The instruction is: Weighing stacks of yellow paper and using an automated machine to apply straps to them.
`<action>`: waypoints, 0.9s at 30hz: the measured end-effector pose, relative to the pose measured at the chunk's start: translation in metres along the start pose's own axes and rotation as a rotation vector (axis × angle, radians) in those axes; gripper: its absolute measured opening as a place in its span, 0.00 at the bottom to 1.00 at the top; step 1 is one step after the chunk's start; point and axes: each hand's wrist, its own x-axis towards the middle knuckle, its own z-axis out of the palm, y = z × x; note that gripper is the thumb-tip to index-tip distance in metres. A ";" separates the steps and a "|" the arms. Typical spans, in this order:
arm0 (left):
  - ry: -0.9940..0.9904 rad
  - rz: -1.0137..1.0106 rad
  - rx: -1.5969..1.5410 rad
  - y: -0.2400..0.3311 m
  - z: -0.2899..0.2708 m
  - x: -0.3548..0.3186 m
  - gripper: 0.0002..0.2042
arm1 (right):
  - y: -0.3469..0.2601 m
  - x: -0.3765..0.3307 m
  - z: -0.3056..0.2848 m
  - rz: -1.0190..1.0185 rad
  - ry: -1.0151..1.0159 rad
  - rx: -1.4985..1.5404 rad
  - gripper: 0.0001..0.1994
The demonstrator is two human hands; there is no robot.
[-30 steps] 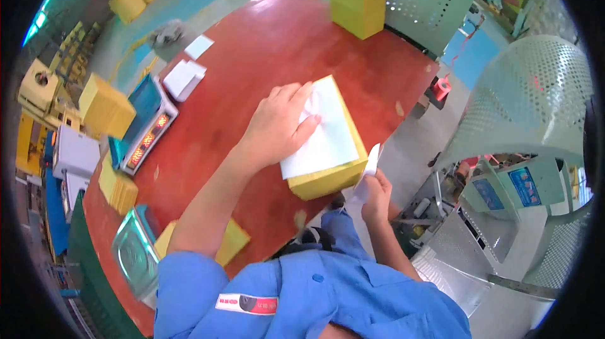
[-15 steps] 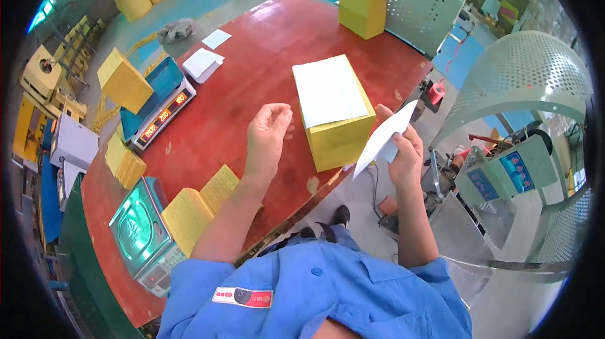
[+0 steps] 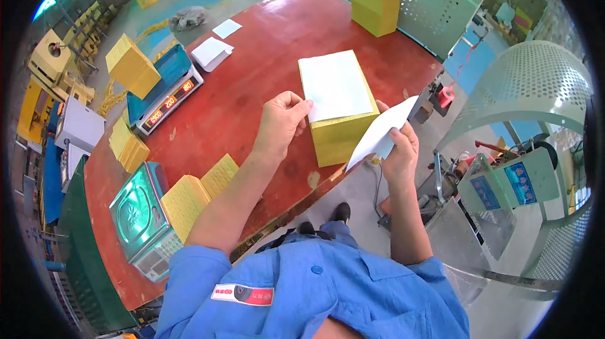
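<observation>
White sheet (image 3: 380,132) between right-hand fingers (image 3: 394,138)

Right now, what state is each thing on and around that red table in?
Yellow block: lying flat on the red table, white sheet on top.
Left hand: pinching the white sheet's corner.
Right hand: shut on a loose white paper, held off the table.
Blue scale: display lit.
Green scale: nothing on its pan.
Second yellow block: untouched at the far edge.
</observation>
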 end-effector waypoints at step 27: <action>-0.520 0.618 1.152 0.042 0.011 0.044 0.38 | -0.001 0.000 -0.004 -0.007 -0.021 -0.030 0.23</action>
